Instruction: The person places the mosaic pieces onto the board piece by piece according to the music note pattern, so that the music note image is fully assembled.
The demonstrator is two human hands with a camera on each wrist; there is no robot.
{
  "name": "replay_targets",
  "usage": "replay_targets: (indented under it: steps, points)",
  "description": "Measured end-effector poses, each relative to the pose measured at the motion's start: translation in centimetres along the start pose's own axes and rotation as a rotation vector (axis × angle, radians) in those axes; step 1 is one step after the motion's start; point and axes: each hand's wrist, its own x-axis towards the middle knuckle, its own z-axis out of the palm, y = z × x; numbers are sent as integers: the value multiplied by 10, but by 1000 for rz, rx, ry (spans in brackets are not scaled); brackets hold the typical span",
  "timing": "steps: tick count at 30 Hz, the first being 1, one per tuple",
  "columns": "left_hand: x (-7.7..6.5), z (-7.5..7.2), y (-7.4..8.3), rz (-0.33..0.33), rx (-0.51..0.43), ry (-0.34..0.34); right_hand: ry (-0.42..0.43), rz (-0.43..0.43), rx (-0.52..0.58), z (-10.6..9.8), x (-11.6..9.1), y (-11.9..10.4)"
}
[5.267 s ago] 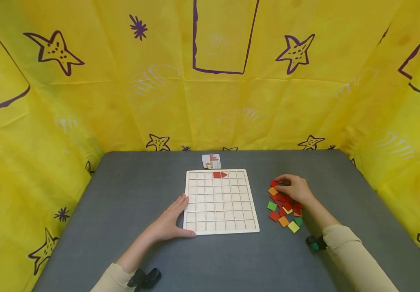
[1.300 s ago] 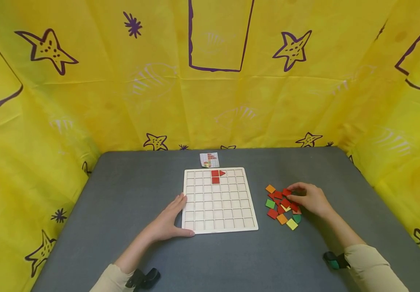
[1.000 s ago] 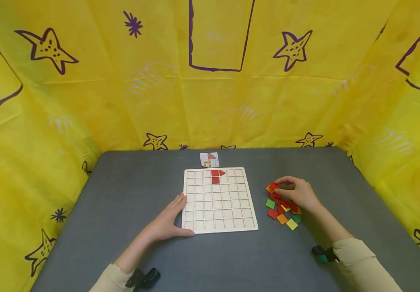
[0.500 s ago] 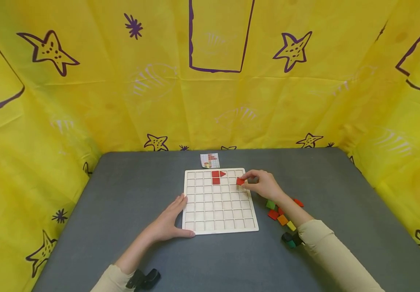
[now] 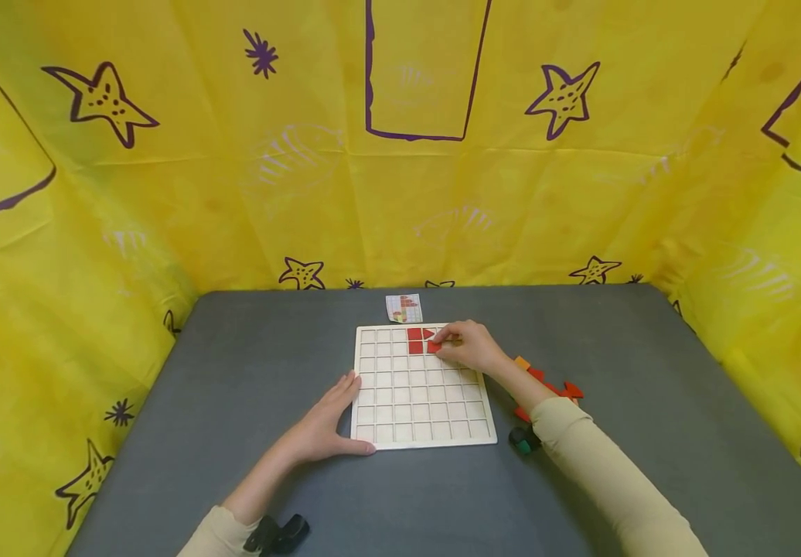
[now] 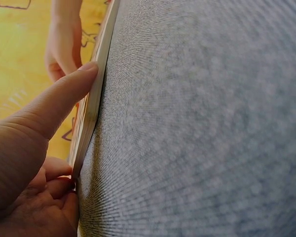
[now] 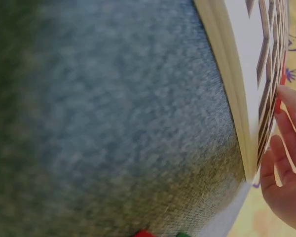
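Note:
A pale wooden grid board [image 5: 400,418] lies on the dark table. My left hand [image 5: 327,422] spans its near left corner, straight thumb at the front edge and fingertips along the left side. Thumb and fingertips of my right hand [image 5: 468,346] pinch a red square tile [image 5: 434,347] over the second row, just right of a lower red square [image 5: 416,347]. Above that sit an upper red square [image 5: 414,334] and a red triangle [image 5: 428,334] pointing right. In the right wrist view, the pinched tile shows as a thin red edge at the fingertips.
Loose red and orange tiles [image 5: 536,374] lie right of the board, partly hidden under the right forearm. A small printed pattern card [image 5: 403,308] stands behind the board. Yellow cloth [image 5: 400,216] with starfish drawings surrounds the table.
A second-row red square was added to the board. My right hand then took another red square from the pile and carried it left over the board. The left hand has stayed put.

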Motion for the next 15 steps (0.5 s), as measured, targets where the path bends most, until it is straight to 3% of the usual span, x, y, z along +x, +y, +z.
replay_targets:
  steps: [8,15]
  points:
    - [1,1,0,2,-4,0,9,-50,-46,2,3,1]
    - [2,2,-2,2,9,2,3,-52,-24,1,2,0]
